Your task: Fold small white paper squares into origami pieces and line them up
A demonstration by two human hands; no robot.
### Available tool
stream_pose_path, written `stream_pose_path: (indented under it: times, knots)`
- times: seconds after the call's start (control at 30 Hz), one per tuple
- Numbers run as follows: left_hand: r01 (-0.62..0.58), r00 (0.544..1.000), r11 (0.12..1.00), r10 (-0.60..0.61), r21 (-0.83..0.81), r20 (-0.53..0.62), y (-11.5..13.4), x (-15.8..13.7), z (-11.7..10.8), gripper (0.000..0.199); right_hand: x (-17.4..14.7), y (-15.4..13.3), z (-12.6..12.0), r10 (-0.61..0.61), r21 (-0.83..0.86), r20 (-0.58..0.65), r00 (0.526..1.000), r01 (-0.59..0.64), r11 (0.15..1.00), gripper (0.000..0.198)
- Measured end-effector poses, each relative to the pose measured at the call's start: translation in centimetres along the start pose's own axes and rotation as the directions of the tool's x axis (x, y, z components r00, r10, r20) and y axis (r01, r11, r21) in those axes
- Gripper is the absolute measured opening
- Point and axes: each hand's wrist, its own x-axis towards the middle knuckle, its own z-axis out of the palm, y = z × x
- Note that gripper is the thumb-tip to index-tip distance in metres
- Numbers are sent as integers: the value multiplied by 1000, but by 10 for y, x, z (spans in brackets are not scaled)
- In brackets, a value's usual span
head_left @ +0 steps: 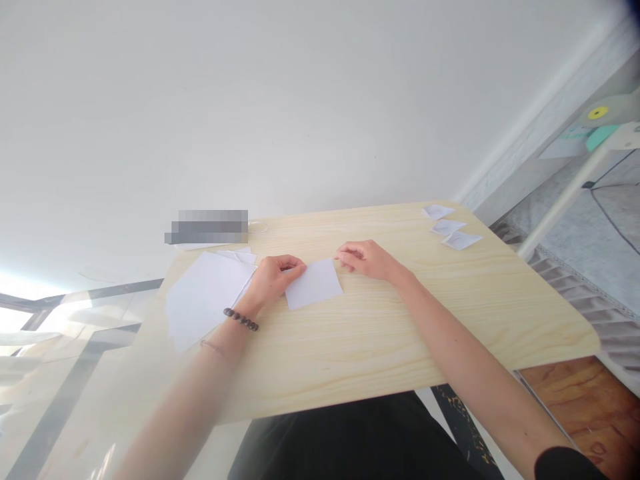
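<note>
Left hand (277,275) has its grip pinched on the near-left side of the small white paper (315,285) mid-counter (380,353), probably to steady it; right hand (366,259) is curled by the far right corner, can't tell if that grip's got anything. Loose sheets (205,297) sit left, folded pieces (463,240) far right, likely to keep them separate.

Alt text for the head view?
A person's left hand holds a small white paper on a pale wood-grain table, the right hand close to its far right corner. Larger loose sheets lie at left, three small folded papers toward the back right.
</note>
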Motion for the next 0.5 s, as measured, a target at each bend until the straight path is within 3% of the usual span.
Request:
stream_pose_path:
  times: [0.2, 0.5]
  knots:
    - [-12, 1000, 1000, 12, 16, -6, -1, 1, 2, 33, 8, -7, 19, -103, -103, 11, 995, 103, 989, 29]
    - [16, 1000, 1000, -16, 26, 16, 0, -3, -3, 27, 3, 15, -8, -56, -118, -25, 998, 52, 992, 29]
